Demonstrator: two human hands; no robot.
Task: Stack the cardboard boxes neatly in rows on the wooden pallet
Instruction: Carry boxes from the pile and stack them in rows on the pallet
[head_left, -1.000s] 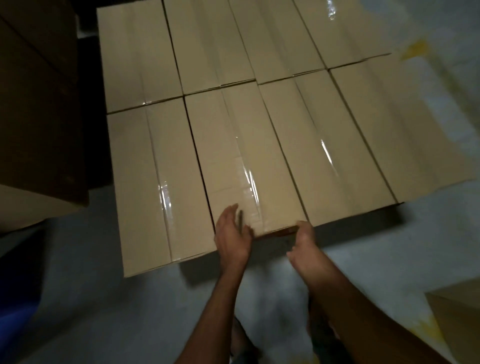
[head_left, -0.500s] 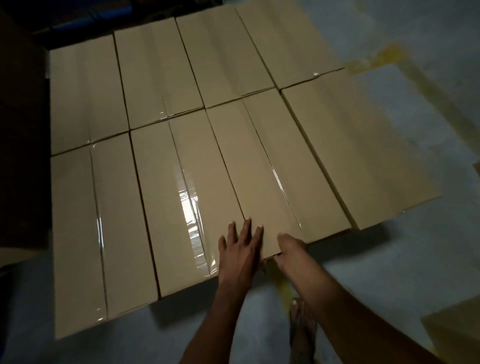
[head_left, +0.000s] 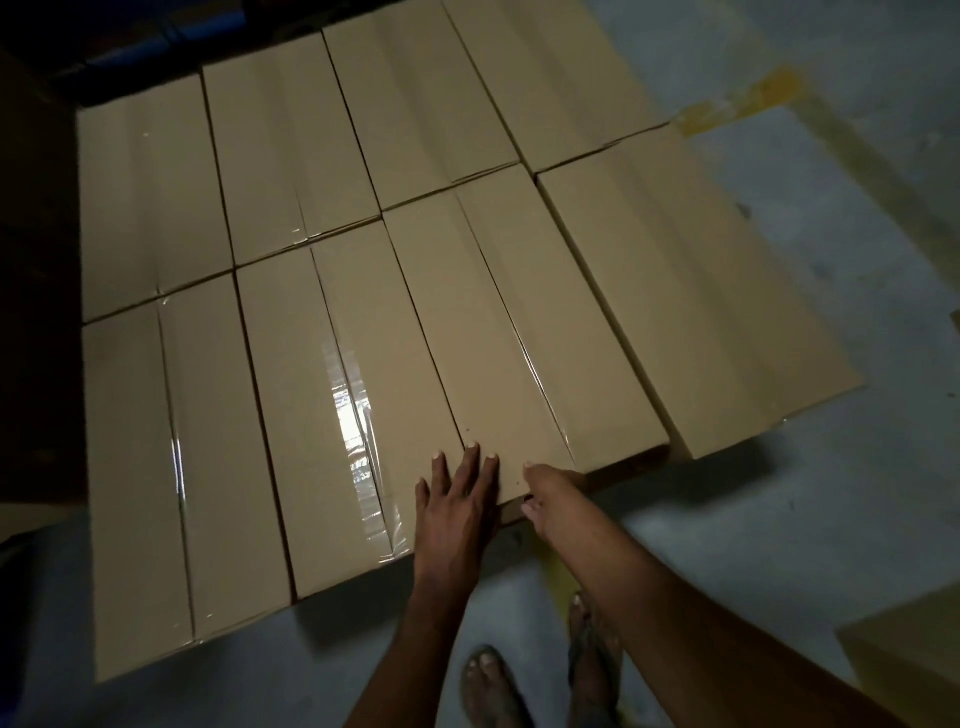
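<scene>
Head view shows eight cardboard boxes lying flat in two rows of four, side by side and touching, low down on the grey floor. The wooden pallet must be under them, but it is hidden, so I cannot be sure. The left hand lies flat with straight fingers on top of the near row, right over the crack between the second box and the third box, and it holds nothing. The right hand holds the near end of the third box, thumb on top and fingers tucked down over the edge. I think this box is getting a little push to line it up with its row. The boxes look long, stiff and smooth, with shiny tape down the middle, and that tape may be slippery. They look too big for one hand, so it is best to hold a box at both short ends or under the bottom edges. Two feet stand close by, so toes should keep clear.
</scene>
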